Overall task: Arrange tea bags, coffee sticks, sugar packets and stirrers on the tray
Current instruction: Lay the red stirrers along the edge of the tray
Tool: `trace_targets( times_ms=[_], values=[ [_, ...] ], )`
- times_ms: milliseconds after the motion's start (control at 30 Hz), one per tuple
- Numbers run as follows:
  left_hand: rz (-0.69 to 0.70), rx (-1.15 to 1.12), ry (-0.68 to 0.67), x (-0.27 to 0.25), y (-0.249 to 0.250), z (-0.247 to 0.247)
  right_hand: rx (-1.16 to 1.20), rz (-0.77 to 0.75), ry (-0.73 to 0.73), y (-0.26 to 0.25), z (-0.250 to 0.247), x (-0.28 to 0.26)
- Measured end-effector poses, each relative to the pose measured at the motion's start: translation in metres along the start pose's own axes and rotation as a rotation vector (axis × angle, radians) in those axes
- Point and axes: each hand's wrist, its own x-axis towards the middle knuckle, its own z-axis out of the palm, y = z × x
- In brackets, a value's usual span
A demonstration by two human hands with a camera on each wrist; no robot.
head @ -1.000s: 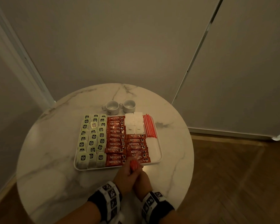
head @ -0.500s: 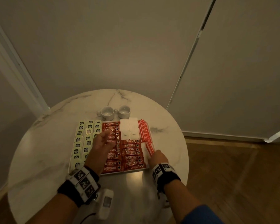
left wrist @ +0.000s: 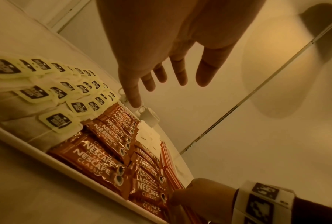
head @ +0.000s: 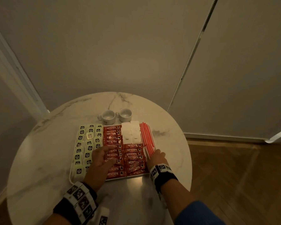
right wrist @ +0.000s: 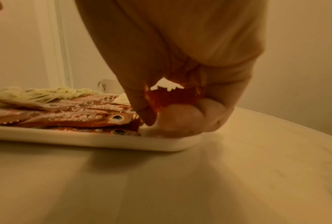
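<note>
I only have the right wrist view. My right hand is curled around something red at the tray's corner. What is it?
Observer: In the head view, the right hand grips the near end of the stirrers, which lie along the right edge of the tray.
Operator: And the left hand?
Observer: The left hand hovers open, fingers spread, over the coffee sticks.
Operator: Anything behind the tray?
Observer: Two white cups stand side by side just beyond it.
</note>
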Motion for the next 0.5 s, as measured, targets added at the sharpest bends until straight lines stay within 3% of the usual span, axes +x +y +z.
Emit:
trace_targets(
  times_ms=[200, 367, 500],
  values=[
    [0.027, 0.214, -0.171, 0.004, -0.013, 0.025, -0.032, -0.042, -0.096, 0.009, -0.016, 0.004],
    [0.156, 0.479, -0.437, 0.0, -0.016, 0.069, 0.101, -0.1, -0.081, 0.031, -0.05, 0.005],
    [0.16, 0.65, -0.611, -0.004, -0.03, 0.105, 0.097, -0.214, -0.216, 0.056, -0.043, -0.001]
  ],
)
